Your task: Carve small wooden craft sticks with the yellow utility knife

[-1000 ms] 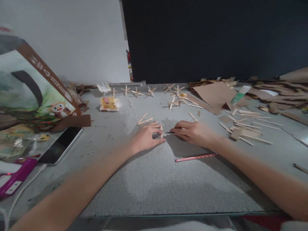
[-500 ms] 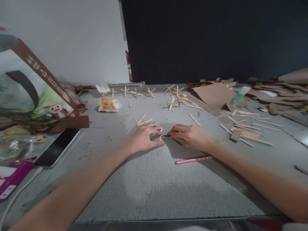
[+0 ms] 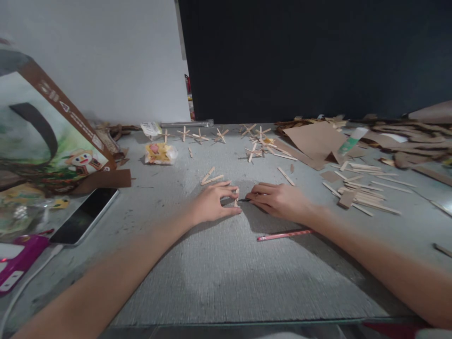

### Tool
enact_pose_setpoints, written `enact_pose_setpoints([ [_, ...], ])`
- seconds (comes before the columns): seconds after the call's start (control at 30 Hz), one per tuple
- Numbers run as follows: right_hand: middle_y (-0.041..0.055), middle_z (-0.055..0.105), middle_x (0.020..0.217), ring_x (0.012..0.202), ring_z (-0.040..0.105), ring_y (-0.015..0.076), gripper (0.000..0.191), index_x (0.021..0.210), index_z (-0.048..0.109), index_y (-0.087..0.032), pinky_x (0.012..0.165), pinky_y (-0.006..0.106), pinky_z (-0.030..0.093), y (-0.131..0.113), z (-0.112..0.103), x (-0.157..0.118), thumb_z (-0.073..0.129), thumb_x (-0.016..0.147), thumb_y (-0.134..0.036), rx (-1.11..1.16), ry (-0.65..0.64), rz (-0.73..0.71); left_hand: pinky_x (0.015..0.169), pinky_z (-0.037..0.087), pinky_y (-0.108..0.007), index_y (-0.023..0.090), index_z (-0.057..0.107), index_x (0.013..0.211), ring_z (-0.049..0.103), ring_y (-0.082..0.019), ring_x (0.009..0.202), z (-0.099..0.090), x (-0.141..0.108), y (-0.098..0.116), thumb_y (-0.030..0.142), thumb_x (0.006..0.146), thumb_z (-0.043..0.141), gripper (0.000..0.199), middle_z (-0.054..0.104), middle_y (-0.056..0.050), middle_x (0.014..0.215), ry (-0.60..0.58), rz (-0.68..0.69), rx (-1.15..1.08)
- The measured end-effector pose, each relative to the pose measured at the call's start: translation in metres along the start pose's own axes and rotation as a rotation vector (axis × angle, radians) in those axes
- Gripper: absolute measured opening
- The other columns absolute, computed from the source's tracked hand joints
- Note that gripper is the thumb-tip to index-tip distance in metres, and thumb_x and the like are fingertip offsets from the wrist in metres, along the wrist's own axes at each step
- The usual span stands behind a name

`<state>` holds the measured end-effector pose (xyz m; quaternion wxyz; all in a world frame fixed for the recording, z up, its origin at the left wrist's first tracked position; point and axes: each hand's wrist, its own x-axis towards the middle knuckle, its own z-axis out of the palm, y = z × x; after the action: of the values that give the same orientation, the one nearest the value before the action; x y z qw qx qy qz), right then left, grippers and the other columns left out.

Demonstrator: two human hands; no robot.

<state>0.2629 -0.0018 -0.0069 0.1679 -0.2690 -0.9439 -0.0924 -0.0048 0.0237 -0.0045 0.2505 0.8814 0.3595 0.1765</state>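
Observation:
My left hand (image 3: 216,203) rests on the grey table, its fingers and thumb closed on the two ends of a short wooden stick (image 3: 236,198) that lies crosswise in front of me. From the right, my right hand (image 3: 277,201) pinches a thin tool with a dark pointed tip (image 3: 243,200); its handle is hidden in the fingers, so I cannot tell its exact kind. The tip meets or nearly meets the stick's middle. Just beyond my left hand lie more wooden sticks (image 3: 213,179). A red pencil (image 3: 282,235) is below my right wrist.
Star-shaped stick pieces (image 3: 221,135) stand along the back. At right are a stick pile (image 3: 367,193), brown cardboard (image 3: 314,141) and a glue stick (image 3: 353,140). To the left are a phone (image 3: 84,216), a purple device (image 3: 21,263), a yellow packet (image 3: 159,154) and a printed box (image 3: 63,136).
Both hands keep nearly the same place and grip. The dark tip and the stick show no clear shift.

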Motion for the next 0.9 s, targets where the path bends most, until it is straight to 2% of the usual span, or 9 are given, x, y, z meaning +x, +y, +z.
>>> enact_pose_setpoints([
  [0.13,0.0101,0.073,0.103,0.093,0.073,0.0205,0.033,0.121,0.072,-0.017,0.069,0.030,0.056,0.001,0.002,0.000,0.041,0.111,-0.024,0.000,0.020,-0.003,0.125,0.040,-0.053,0.026,0.079,0.118,0.043,-0.031,0.155,-0.002,0.000,0.002,0.046,0.086,0.080,0.038,0.064,-0.004,0.150,-0.007,-0.011,-0.001],
  [0.47,0.0103,0.074,0.104,0.094,0.073,0.0213,0.031,0.122,0.073,-0.018,0.073,0.032,0.057,0.000,0.001,0.000,0.044,0.110,-0.023,0.037,0.014,0.021,0.125,0.039,-0.052,0.026,0.079,0.117,0.043,-0.031,0.154,0.001,0.000,-0.002,0.047,0.086,0.080,0.037,0.064,-0.004,0.151,0.001,-0.001,-0.001],
  [0.77,0.0093,0.073,0.105,0.093,0.073,0.0207,0.029,0.120,0.072,-0.018,0.075,0.032,0.056,-0.002,-0.005,0.003,0.045,0.109,-0.019,0.012,-0.063,0.024,0.126,0.040,-0.051,0.026,0.080,0.115,0.045,-0.030,0.153,0.002,0.001,-0.003,0.046,0.085,0.081,0.037,0.066,-0.004,0.149,0.016,0.005,0.007],
  [0.9,0.0088,0.072,0.104,0.092,0.072,0.0214,0.026,0.119,0.071,-0.016,0.074,0.032,0.054,-0.007,-0.013,0.007,0.049,0.105,-0.014,-0.057,-0.163,0.012,0.125,0.041,-0.051,0.026,0.080,0.115,0.045,-0.030,0.153,0.002,0.001,-0.003,0.048,0.085,0.081,0.038,0.066,-0.003,0.149,0.009,-0.006,0.006],
])
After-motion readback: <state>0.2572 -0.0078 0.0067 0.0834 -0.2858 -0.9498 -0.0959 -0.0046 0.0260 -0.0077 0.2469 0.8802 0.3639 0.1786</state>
